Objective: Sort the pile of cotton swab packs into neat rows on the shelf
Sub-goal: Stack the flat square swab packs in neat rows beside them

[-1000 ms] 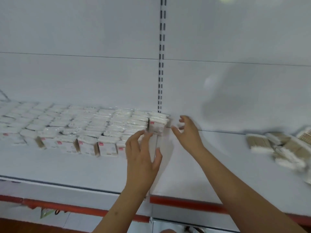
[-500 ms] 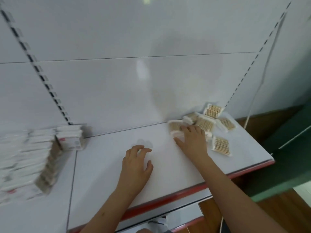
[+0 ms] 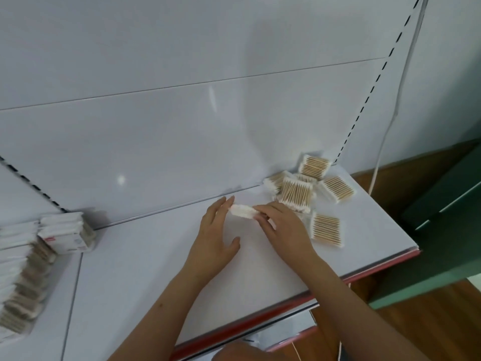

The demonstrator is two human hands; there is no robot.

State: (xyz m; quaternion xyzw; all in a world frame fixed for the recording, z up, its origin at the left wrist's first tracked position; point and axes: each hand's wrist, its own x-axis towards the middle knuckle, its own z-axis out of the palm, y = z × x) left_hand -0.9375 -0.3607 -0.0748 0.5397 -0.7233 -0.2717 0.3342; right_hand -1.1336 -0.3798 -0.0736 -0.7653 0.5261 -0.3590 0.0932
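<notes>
Where hands [image 3: 283, 225] meet, pack [image 3: 243, 211] crosswise.

I can read no text from here. The end pack [image 3: 69, 238] of the sorted rows on the shelf [image 3: 156, 269] carries a small red mark, perhaps a brand tag, and a pale round emblem, both too blurred for me to make out letters or numbers.
</notes>
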